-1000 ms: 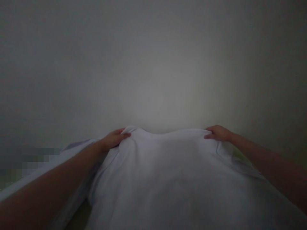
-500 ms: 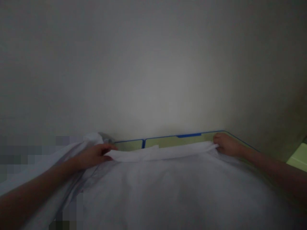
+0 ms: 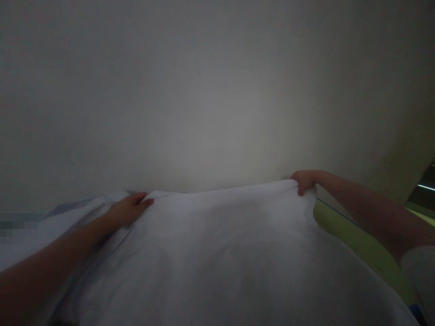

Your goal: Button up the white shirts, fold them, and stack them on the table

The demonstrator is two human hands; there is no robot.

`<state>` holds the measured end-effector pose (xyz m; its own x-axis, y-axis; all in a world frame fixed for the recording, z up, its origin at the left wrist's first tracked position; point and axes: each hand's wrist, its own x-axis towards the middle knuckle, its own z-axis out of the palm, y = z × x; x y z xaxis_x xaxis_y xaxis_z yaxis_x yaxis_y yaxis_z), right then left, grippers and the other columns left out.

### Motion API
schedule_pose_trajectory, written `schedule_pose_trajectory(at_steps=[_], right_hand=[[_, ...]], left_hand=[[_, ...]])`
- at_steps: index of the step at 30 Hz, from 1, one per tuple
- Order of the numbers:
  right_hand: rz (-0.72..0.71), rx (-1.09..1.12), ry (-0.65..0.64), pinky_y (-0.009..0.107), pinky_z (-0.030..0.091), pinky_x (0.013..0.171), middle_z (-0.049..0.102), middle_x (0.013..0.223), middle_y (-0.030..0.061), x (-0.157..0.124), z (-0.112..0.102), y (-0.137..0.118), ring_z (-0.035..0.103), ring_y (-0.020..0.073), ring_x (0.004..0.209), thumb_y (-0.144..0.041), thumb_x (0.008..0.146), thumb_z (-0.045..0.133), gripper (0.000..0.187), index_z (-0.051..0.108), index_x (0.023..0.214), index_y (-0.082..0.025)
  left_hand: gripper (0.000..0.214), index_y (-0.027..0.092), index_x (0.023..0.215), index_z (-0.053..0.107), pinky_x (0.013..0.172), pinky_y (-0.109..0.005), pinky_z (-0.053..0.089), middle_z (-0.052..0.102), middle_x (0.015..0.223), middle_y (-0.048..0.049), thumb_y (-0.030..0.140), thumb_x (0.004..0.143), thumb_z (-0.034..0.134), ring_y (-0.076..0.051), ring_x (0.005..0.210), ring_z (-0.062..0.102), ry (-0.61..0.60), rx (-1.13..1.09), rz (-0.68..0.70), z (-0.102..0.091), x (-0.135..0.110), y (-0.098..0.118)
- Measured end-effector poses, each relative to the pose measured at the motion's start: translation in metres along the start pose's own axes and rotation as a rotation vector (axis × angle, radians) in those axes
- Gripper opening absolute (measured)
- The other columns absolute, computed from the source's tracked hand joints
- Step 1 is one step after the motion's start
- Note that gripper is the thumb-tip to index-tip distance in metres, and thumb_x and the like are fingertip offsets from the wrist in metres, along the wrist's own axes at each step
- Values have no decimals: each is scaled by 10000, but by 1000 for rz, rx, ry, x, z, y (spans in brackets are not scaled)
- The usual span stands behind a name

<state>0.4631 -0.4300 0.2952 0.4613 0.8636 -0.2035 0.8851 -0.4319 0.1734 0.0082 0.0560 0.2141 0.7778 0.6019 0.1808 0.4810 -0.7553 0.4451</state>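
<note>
A large white cloth (image 3: 220, 253) fills the lower half of the dim head view, spread out in front of me. My left hand (image 3: 128, 209) grips its far edge at the left, fingers closed on the fabric. At the far right corner my right hand (image 3: 303, 180) pinches the same edge and holds it slightly raised. The cloth hangs taut between both hands. It covers most of a yellow-green surface (image 3: 356, 244) with a thin blue edge, which shows only to the right of the cloth.
A plain pale wall (image 3: 210, 90) stands directly behind the cloth's far edge. More white fabric (image 3: 68, 213) lies bunched at the left. At the far right edge a dark gap with a light strip (image 3: 424, 190) shows.
Both hands have lifted the cloth's far edge up and away from me. The blue-edged far rim of the surface seen half a second ago is hidden behind it again.
</note>
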Motion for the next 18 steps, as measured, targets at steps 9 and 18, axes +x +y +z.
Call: schedule_pose_trajectory(at_steps=[9, 18], right_hand=[[2, -234, 272, 314, 363, 783, 632, 968, 108, 30, 21, -6, 559, 228, 939, -203, 755, 480, 209, 616, 912, -181], [-28, -209, 322, 302, 370, 762, 626, 849, 80, -22, 42, -21, 566, 216, 858, -182, 695, 498, 164, 601, 824, -180]], left_hand=[[534, 126, 1041, 566, 785, -257, 413, 647, 908, -42, 561, 805, 366, -212, 866, 576, -19, 17, 37, 16, 14, -7], [610, 180, 1171, 482, 733, -236, 464, 648, 995, -17, 610, 740, 478, -201, 888, 583, -112, -380, -79, 11, -6, 2]])
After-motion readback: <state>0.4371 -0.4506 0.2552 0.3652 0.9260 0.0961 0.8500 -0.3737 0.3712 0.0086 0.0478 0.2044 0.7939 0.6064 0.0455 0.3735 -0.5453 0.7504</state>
